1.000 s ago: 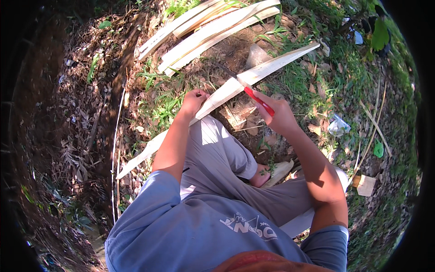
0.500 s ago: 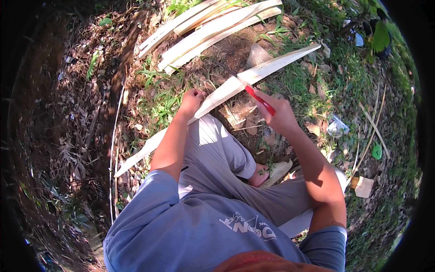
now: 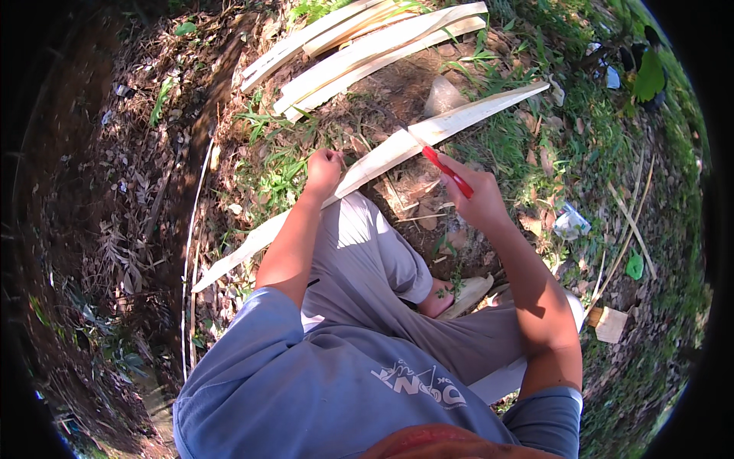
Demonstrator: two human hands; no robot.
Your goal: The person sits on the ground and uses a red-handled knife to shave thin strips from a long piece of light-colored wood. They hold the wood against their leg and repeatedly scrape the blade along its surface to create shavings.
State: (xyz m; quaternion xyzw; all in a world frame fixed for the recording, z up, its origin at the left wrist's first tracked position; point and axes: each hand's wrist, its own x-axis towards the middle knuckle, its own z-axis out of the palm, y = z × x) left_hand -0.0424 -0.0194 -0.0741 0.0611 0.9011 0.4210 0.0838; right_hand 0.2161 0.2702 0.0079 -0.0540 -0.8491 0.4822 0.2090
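A long pale wooden strip (image 3: 474, 115) runs diagonally over my knee, from lower left to upper right. My left hand (image 3: 324, 170) grips it near its middle, just above my grey-trousered knee. My right hand (image 3: 475, 200) holds a red-handled knife (image 3: 446, 170), whose blade end rests against the strip's edge. The strip's lower end reaches the leaf litter at the left.
A pile of several similar pale strips (image 3: 367, 46) lies on the ground ahead. Grass, dry leaves and wood shavings cover the soil. A thin pale stem (image 3: 188, 252) lies at the left. A wooden block (image 3: 610, 324) and bits of litter sit at the right.
My right hand has slid the knife slightly down along the strip toward me. The left hand keeps its grip in the same place.
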